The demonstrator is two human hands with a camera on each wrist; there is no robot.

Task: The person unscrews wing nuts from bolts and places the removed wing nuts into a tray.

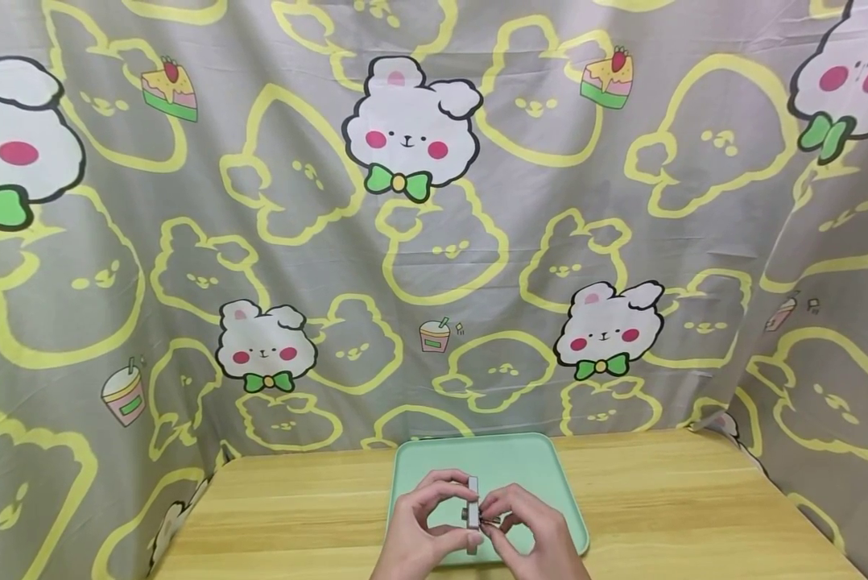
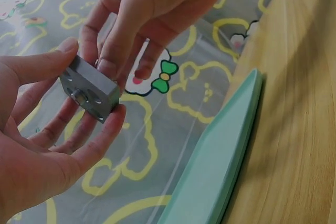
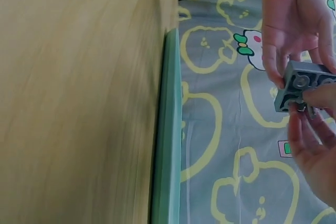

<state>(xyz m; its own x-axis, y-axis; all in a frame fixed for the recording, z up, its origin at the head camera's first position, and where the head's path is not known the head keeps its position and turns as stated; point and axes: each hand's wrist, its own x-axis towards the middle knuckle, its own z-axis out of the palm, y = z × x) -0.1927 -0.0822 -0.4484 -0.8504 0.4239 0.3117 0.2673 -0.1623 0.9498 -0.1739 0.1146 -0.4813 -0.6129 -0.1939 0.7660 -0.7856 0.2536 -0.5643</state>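
A grey rectangular block (image 1: pixel 473 503) with round holes stands on edge over the tray, held by my left hand (image 1: pixel 423 524) between thumb and fingertips. In the left wrist view, a round boss shows at the middle of the block's (image 2: pixel 89 90) near face. On the opposite face, my right hand (image 1: pixel 531 528) pinches small metal pieces with thumb and fingertips, right at the block. The right wrist view shows recessed round holes in the block (image 3: pixel 301 81) and a small threaded-looking metal piece (image 3: pixel 311 112) by my right fingers, which hide most of it.
A light green tray (image 1: pixel 477 451) with a raised rim lies on the wooden table (image 1: pixel 303 499) beneath both hands. Behind and at the sides hangs a grey cloth (image 1: pixel 434 266) printed with cartoon animals.
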